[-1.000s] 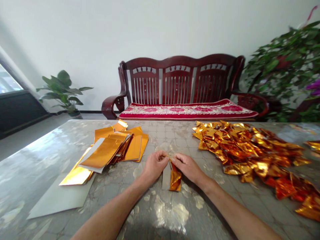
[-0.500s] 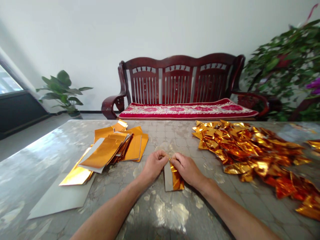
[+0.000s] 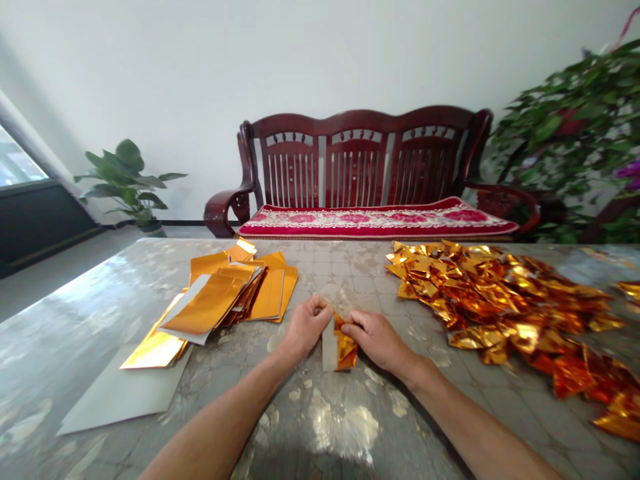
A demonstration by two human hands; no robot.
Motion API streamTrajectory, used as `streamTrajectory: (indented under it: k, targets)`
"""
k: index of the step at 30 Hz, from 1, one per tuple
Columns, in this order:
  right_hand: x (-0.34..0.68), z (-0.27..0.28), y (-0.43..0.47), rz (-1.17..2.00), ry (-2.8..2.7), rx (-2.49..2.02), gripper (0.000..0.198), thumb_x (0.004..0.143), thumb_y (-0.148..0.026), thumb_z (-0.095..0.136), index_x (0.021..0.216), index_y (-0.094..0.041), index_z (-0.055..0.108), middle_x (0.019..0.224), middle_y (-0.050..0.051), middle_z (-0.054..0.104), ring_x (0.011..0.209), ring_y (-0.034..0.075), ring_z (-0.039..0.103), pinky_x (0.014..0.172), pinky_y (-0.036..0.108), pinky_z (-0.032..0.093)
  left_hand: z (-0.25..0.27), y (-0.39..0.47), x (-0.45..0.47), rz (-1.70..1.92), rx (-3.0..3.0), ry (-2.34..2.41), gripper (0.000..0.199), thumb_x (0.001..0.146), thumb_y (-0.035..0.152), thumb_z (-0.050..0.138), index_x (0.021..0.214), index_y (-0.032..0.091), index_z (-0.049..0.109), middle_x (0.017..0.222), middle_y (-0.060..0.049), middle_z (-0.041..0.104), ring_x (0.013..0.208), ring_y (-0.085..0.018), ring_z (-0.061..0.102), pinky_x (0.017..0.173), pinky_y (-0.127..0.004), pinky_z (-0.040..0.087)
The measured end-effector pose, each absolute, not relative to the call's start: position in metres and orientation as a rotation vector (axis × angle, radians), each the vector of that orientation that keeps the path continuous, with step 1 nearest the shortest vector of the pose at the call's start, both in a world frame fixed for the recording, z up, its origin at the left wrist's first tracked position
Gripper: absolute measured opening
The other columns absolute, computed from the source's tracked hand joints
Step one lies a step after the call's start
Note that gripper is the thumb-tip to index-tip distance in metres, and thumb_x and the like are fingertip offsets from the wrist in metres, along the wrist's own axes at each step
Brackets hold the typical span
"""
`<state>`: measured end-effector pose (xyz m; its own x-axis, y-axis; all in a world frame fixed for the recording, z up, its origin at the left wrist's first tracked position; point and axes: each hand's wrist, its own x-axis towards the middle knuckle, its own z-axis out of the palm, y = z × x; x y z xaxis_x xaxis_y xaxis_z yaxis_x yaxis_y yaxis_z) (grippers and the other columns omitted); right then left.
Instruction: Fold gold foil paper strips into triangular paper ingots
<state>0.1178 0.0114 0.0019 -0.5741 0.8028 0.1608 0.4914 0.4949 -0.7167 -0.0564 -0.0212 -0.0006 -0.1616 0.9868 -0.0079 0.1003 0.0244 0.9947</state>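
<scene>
A small piece of gold foil paper (image 3: 345, 352), partly folded with a grey-white strip showing along its left, is between my hands just above the table. My left hand (image 3: 309, 325) pinches its upper left corner with thumb and finger. On the other side, my right hand (image 3: 376, 339) is closed on the upper right part, its thumb against the gold face. To the left lies a loose stack of flat gold sheets (image 3: 207, 303) with pale edges. A heap of folded gold foil pieces (image 3: 480, 287) spreads over the right side of the table.
Grey-white sheets (image 3: 120, 400) lie under the stack at the left on the patterned table (image 3: 320, 440). Clear plastic (image 3: 600, 263) sits at the far right edge. Beyond the table stand a wooden bench (image 3: 357, 160) and potted plants (image 3: 131, 177).
The foil paper has moved slightly up and left, and its upper right part is now folded differently. My right hand's grip has shifted a little lower, away from my left fingertips.
</scene>
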Motion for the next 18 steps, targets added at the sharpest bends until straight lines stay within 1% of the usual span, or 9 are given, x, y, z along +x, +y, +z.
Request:
streamTrajectory:
  k: [5,8,10,12,15,17,18]
  targets:
    - [0.1170,-0.0010,0.0119,0.868,-2.234,-1.069,0.025,0.089,-0.033,0.053,0.067,-0.021,0.057,0.064,-0.003,0.060,0.065,0.014,0.054,0.060,0.024,0.035,0.0019,-0.0206,-0.0552,1.256,1.169,1.329,0.028,0.072,0.042,0.069,0.071,0.018,0.056,0.063,0.004,0.057,0.056,-0.010,0.049,0.053,-0.020,0.036]
    - [0.1160,-0.0005,0.0104,0.865,-2.205,-1.082,0.025,0.088,-0.033,0.053,0.067,-0.020,0.057,0.063,-0.003,0.059,0.064,0.014,0.054,0.059,0.023,0.035,0.0048,-0.0215,-0.0542,1.223,1.171,1.330,0.029,0.069,0.043,0.072,0.074,0.017,0.058,0.063,0.004,0.059,0.055,-0.010,0.049,0.051,-0.020,0.035]
    - [0.1156,0.0004,0.0100,0.871,-2.218,-1.078,0.024,0.087,-0.032,0.053,0.066,-0.020,0.057,0.063,-0.003,0.059,0.063,0.014,0.054,0.058,0.023,0.035,0.0056,-0.0220,-0.0539,1.220,1.164,1.345,0.028,0.066,0.040,0.074,0.075,0.017,0.060,0.059,0.005,0.055,0.052,-0.009,0.047,0.049,-0.020,0.032]
    - [0.1157,0.0010,0.0107,0.883,-2.248,-1.062,0.023,0.086,-0.032,0.054,0.066,-0.020,0.058,0.064,-0.003,0.060,0.063,0.014,0.054,0.058,0.023,0.034,0.0053,-0.0221,-0.0540,1.229,1.166,1.368,0.027,0.063,0.036,0.076,0.074,0.017,0.062,0.053,0.008,0.049,0.049,-0.008,0.043,0.048,-0.020,0.028]
    - [0.1161,0.0002,0.0141,0.909,-2.249,-1.040,0.032,0.090,-0.038,0.050,0.064,-0.020,0.057,0.062,-0.002,0.058,0.062,0.014,0.052,0.057,0.023,0.034,0.0044,-0.0219,-0.0542,1.247,1.179,1.381,0.025,0.061,0.033,0.078,0.073,0.016,0.064,0.050,0.010,0.040,0.046,-0.006,0.035,0.047,-0.020,0.023]
    - [0.1159,-0.0018,0.0167,0.944,-2.214,-1.024,0.037,0.091,-0.042,0.048,0.063,-0.019,0.057,0.061,-0.002,0.057,0.062,0.013,0.051,0.056,0.023,0.035,0.0050,-0.0221,-0.0538,1.262,1.192,1.371,0.024,0.061,0.032,0.078,0.074,0.016,0.064,0.049,0.011,0.038,0.045,-0.005,0.032,0.046,-0.020,0.021]
    - [0.1156,-0.0031,0.0176,0.965,-2.194,-1.018,0.037,0.090,-0.042,0.050,0.063,-0.019,0.057,0.061,-0.002,0.056,0.062,0.013,0.050,0.056,0.023,0.035,0.0059,-0.0225,-0.0534,1.274,1.200,1.365,0.024,0.062,0.030,0.078,0.075,0.016,0.064,0.048,0.011,0.037,0.045,-0.005,0.032,0.046,-0.020,0.020]
